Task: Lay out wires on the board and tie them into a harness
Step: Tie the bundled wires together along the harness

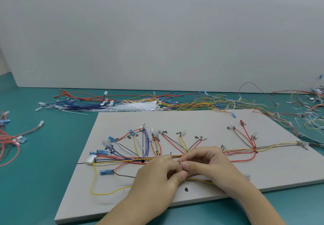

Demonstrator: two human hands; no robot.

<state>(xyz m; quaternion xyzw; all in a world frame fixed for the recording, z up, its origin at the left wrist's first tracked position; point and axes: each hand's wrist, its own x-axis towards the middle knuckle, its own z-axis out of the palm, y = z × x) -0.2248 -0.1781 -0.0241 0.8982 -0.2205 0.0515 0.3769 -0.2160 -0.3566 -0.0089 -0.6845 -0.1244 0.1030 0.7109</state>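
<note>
two hands, left hand (157, 174) and right hand (208, 163), pinch one translucent white plastic cable tie (181, 166) over one multicoloured wire harness (140, 158) on one grey rectangular board (192, 119).

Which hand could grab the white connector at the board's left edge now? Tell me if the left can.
Probably not at once: the left hand and right hand both pinch a cable tie at the bundle. The way to the white connector looks free; only flat wires lie between, so the left must let go first.
</note>
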